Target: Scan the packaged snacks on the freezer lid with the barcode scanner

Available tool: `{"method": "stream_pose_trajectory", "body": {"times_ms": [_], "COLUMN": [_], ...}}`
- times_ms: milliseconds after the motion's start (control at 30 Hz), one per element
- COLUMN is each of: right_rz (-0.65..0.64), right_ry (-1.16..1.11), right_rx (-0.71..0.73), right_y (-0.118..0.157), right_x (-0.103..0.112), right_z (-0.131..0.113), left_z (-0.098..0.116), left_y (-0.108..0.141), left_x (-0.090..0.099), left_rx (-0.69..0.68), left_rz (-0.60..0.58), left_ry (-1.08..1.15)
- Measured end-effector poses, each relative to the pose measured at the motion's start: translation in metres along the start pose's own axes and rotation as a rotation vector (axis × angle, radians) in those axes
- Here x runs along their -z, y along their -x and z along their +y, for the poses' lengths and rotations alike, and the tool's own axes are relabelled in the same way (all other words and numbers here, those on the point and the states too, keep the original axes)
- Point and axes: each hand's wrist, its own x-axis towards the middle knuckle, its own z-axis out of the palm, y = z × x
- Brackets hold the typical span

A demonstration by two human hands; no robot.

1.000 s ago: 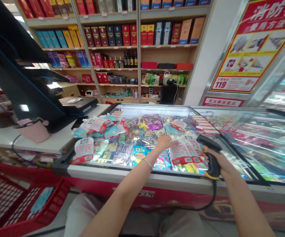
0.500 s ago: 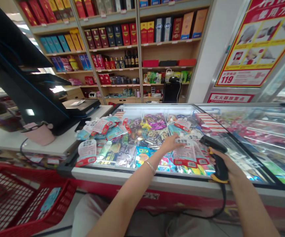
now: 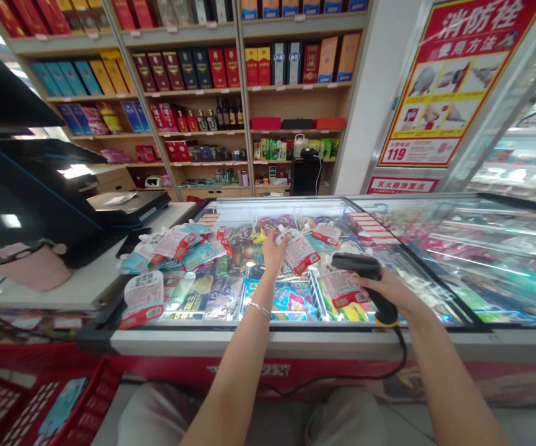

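Note:
My left hand pinches the edge of a white and red spouted drink pouch, lifted over the glass-topped chest freezer. In my right hand is a black and yellow barcode scanner, its head pointing left. Under the scanner head lies another spouted pouch, printed side up. Beyond it, a further pouch rests on the glass. A pile of blue, white and red pouches covers the freezer's left end, with a single pouch in front of it.
A red shopping cart at lower left holds a blue packet. The counter on the left carries a black checkout machine and a pink container. The scanner's cable hangs along the freezer front. Stocked shelves stand behind.
My left hand has closed on a pouch, raised it and moved left. My right hand has brought the scanner left, over the remaining pouch. The view has turned to the right.

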Motion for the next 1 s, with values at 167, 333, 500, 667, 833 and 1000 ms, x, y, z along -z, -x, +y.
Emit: {"method": "stream_pose_trajectory", "body": {"times_ms": [167, 333, 500, 667, 833, 1000], "right_rz": [0.029, 0.051, 0.107, 0.014, -0.191, -0.277], "right_ry": [0.058, 0.051, -0.102, -0.347, -0.477, -0.527], "right_rx": [-0.01, -0.013, -0.011, 0.05, 0.059, 0.009], "right_y": [-0.004, -0.001, -0.002, -0.016, -0.041, -0.061], "right_x": [-0.008, -0.012, -0.024, -0.068, -0.135, -0.2], "right_z": [0.0, -0.002, -0.016, -0.034, -0.05, -0.068], "left_z": [-0.003, -0.003, 0.009, 0.012, -0.02, -0.053], "left_y": [-0.003, -0.001, -0.001, -0.02, -0.046, -0.075], "left_x": [0.005, 0.001, 0.017, 0.091, 0.195, 0.261], "left_rx": [0.024, 0.027, -0.001, -0.048, 0.017, 0.119], "left_rz": [0.05, 0.035, 0.061, 0.237, 0.529, 0.71], "left_ry": [0.019, 0.021, 0.012, -0.092, -0.173, -0.183]}}
